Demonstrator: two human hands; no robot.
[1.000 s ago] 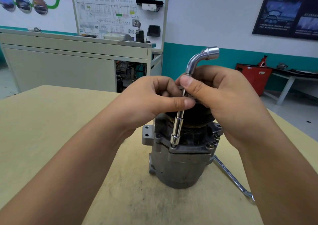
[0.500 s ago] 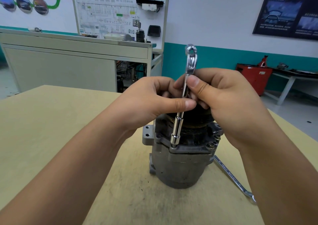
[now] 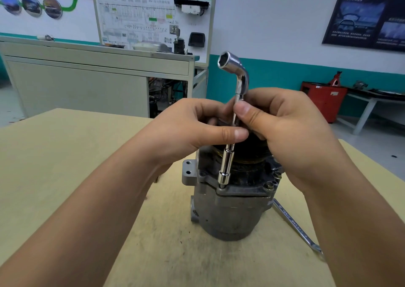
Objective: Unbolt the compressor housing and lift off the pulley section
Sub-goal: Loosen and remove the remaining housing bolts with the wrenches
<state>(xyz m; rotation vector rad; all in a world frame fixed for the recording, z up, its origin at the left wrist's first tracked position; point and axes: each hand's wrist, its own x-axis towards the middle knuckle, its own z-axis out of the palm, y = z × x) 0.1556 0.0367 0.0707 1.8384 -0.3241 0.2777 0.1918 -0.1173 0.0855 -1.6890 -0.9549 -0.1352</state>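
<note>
Compressor [image 3: 230, 212] upright on worktop [image 3: 65, 155], directly below the fingers [image 3: 232, 134]. Left hand [image 3: 192, 126] and right hand [image 3: 289, 128] both pinch the L-shaped socket wrench [image 3: 226, 168] shaft, fingers clamped from either side. Lower socket seated on housing flange beneath them; bent end above. Spanner [image 3: 295, 225] flat, below the right wrist.

Flat spanner [image 3: 294, 224] – just right of compressor [image 3: 230, 216]
</note>
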